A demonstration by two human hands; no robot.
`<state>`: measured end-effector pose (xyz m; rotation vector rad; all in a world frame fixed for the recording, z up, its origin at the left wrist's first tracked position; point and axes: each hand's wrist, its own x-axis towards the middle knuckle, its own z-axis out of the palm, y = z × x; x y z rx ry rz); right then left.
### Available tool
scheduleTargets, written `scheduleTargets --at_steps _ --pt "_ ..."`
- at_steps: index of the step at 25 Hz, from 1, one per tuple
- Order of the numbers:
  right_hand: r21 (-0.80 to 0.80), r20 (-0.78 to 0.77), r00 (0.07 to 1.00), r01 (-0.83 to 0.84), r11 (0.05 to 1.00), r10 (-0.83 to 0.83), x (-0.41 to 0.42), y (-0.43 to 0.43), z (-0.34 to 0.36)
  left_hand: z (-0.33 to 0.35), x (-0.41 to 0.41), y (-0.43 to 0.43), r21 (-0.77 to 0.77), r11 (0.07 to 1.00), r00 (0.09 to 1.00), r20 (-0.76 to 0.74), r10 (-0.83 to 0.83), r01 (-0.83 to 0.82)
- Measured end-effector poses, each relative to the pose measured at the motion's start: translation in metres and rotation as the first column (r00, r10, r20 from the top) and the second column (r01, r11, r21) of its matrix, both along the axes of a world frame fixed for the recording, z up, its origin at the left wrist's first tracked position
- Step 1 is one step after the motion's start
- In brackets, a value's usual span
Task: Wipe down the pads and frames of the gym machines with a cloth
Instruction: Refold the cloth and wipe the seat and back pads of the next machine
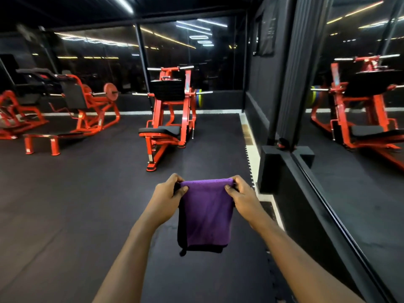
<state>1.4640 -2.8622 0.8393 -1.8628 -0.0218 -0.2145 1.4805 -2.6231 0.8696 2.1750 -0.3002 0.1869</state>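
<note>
A purple cloth (207,217) hangs folded in front of me, a darker layer showing along its left and bottom edges. My left hand (167,197) pinches its top left corner and my right hand (242,197) pinches its top right corner, holding the top edge stretched. Ahead stands a red-framed gym machine (170,119) with a black seat pad (167,130) and a black back pad (168,90). It is well beyond my hands, across the dark floor.
A second red machine (72,106) with a red weight plate stands at the back left, with a low red bench (41,141) in front. A mirror wall (358,149) and black ledge run along the right. Dark rubber flooring (76,204) spreads between me and the machines.
</note>
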Motion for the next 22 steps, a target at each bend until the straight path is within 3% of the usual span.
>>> scheduleTargets --at_steps 10,15,22 --pt "0.009 0.013 0.995 -0.102 0.995 0.102 0.424 -0.022 -0.024 -0.032 0.379 -0.026 -0.011 0.983 0.982 0.049 0.183 -0.183" --pt "0.000 0.005 0.995 -0.103 0.995 0.103 0.642 -0.009 -0.050 -0.059 0.594 -0.012 -0.006 0.985 0.983 0.062 0.174 -0.174" --pt "-0.008 -0.004 0.997 -0.080 0.997 0.080 0.947 -0.004 -0.046 -0.046 0.897 -0.007 0.070 0.976 0.975 0.093 0.200 -0.207"
